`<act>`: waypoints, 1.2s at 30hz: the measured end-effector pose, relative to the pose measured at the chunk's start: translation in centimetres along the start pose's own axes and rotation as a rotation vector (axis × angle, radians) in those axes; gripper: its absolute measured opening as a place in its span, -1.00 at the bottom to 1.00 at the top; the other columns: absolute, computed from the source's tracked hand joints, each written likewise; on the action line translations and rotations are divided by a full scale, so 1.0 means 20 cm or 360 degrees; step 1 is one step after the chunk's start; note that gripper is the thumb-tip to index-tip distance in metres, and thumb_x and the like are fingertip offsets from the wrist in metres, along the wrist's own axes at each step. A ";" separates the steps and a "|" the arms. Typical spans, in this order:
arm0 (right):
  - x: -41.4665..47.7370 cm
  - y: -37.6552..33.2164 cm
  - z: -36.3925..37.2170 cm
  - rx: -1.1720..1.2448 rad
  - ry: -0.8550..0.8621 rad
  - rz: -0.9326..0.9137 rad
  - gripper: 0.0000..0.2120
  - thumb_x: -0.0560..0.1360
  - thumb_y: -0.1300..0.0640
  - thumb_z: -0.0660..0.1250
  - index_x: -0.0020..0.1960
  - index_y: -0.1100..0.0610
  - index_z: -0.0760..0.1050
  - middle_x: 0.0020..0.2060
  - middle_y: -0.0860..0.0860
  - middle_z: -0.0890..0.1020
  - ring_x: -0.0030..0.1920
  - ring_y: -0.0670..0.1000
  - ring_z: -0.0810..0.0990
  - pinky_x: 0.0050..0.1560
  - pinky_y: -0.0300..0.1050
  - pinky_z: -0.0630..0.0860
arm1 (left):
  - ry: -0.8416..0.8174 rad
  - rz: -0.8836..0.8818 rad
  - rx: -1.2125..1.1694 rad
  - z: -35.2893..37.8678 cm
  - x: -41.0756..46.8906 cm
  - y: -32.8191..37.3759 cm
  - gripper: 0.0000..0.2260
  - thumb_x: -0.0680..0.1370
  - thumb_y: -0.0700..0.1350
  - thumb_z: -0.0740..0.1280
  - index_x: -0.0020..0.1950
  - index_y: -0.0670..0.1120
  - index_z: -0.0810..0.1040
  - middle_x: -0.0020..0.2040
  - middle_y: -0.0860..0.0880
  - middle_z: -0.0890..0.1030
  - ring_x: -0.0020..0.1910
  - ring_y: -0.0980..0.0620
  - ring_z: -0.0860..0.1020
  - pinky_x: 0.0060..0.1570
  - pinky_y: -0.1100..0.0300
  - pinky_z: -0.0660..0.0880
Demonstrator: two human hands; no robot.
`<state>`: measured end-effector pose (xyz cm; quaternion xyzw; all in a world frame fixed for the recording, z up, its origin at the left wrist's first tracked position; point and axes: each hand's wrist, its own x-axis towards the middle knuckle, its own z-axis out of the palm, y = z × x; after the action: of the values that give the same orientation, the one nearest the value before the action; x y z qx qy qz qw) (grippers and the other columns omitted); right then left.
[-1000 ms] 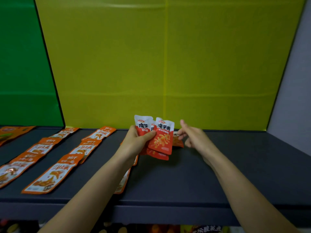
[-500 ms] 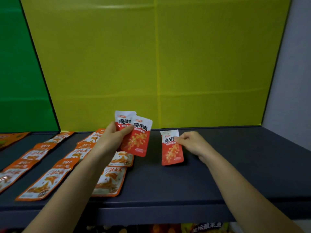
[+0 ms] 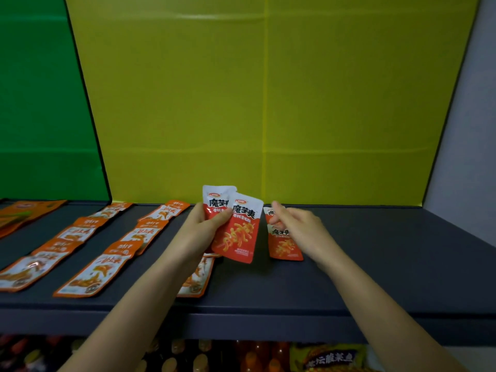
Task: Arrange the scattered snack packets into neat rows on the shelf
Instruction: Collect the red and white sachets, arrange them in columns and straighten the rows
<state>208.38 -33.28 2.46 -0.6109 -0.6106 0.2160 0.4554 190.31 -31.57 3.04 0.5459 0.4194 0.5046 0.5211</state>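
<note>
Red-and-white foil snack packets (image 3: 237, 229) — two of them, fanned one over the other — are being held upright above the dark grey shelf board (image 3: 375, 277) in the head view, clamped between the thumb and fingers of the left hand (image 3: 204, 232). Just to their right, a third red-and-white packet (image 3: 281, 245) is lying flat on the board, and behind it the top of a fourth like it is being partly hidden by the right hand (image 3: 298, 232). That hand is being held over these packets with its fingers loosely curled; whether anything is being pinched by them cannot be told. Orange-and-white flat snack packets (image 3: 94, 272) are being displayed in slanting rows across the left half of the shelf — one more is lying under the left forearm near the front edge. Yellow-green backing panels (image 3: 263, 103) are being seen behind the shelf, with a green panel (image 3: 40, 116) at the left.
</note>
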 end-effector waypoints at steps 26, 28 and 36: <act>-0.20 0.20 -0.07 -0.0689 0.0351 -0.0379 -0.69 0.53 -0.06 0.24 -0.33 0.04 0.32 -0.39 -0.12 0.37 -0.39 -0.14 0.35 -0.34 -0.30 0.26 | -0.0273 -0.0202 -0.0030 0.03 0.12 0.06 -0.93 0.57 -0.23 0.21 -0.09 -0.12 0.45 -0.30 -0.05 0.53 -0.60 0.21 0.52 -0.57 0.42 0.44; -0.18 0.16 -0.10 -0.0433 0.0404 -0.0383 -0.69 0.54 -0.10 0.18 -0.27 0.06 0.43 -0.44 -0.13 0.40 -0.40 -0.15 0.38 -0.32 -0.22 0.31 | -0.0377 -0.0163 0.0007 0.11 0.12 0.05 -0.93 0.57 -0.23 0.21 -0.02 -0.13 0.47 -0.26 -0.05 0.58 -0.55 0.22 0.56 -0.52 0.40 0.49; -0.02 0.23 -0.30 -0.0218 0.0291 -0.0103 -0.64 0.50 -0.12 0.27 -0.39 0.03 0.34 -0.40 -0.05 0.53 -0.29 -0.03 0.49 -0.20 -0.08 0.40 | -0.0554 -0.0123 0.0115 0.58 0.14 -0.04 -0.76 0.56 -0.23 0.23 0.21 -0.27 0.38 -0.15 -0.11 0.56 -0.35 0.10 0.55 -0.43 0.28 0.51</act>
<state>215.80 -34.59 1.54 -0.6378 -0.5992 0.1023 0.4731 202.31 -30.34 3.14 0.6267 0.3616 0.3667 0.5848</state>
